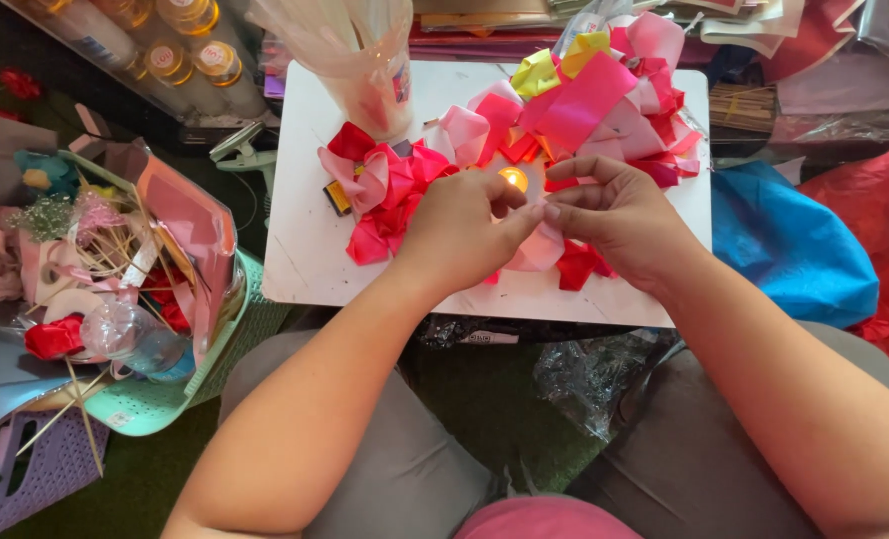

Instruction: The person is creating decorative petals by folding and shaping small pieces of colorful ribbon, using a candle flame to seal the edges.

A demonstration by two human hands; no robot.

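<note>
Ribbon (539, 250), pale pink, pinched between fingers of my left hand (461, 232) and right hand (619, 222) beside a candle flame (513, 179); folded ribbon petals (389, 190) already heap the desk (304, 240).

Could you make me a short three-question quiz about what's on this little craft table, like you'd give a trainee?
1. True or false: a small lit candle flame burns just beyond the hands.
2. What do the left hand and right hand pinch between them: A) scissors, B) a pale pink satin ribbon piece, C) a bottle?
3. What surface holds the heap of folded red and pink ribbon petals?

Key: 1 true; 2 B; 3 the small white tabletop.
</note>
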